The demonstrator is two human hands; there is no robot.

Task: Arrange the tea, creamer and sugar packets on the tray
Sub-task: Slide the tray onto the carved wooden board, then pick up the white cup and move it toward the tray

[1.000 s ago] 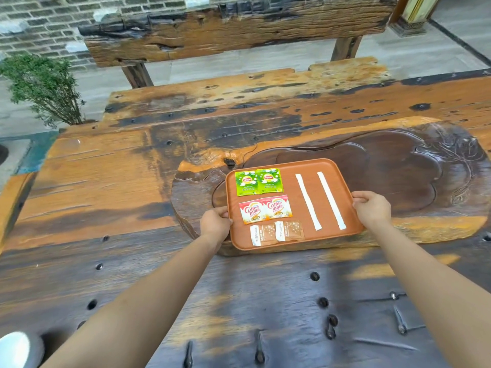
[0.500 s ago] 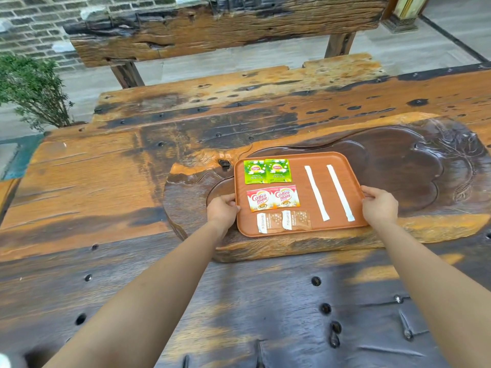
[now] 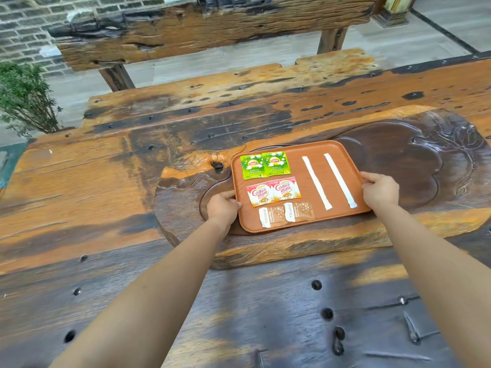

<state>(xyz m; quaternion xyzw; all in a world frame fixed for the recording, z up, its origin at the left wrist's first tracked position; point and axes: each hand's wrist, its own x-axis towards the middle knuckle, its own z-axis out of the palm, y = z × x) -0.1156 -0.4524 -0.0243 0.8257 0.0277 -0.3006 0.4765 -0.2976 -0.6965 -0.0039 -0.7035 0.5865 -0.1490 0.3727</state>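
Observation:
An orange-brown tray (image 3: 300,150) rests on a carved dark wooden tea board. On its left side lie two green tea packets (image 3: 265,164), below them two red-and-white creamer packets (image 3: 273,191), and nearest me two brown sugar packets (image 3: 287,213). Two long white sugar sticks (image 3: 316,182) lie side by side on the tray's right half. My left hand (image 3: 222,205) grips the tray's left rim. My right hand (image 3: 380,191) grips the right rim.
The carved tea board (image 3: 398,160) lies on a rough wooden table (image 3: 79,181) with dark holes near me. A wooden bench (image 3: 202,30) stands behind the table. A green shrub (image 3: 24,99) grows at the far left.
The tray with both hands on its rims has shifted a little to the right and away from me on the tea board. The packets have kept their places on it.

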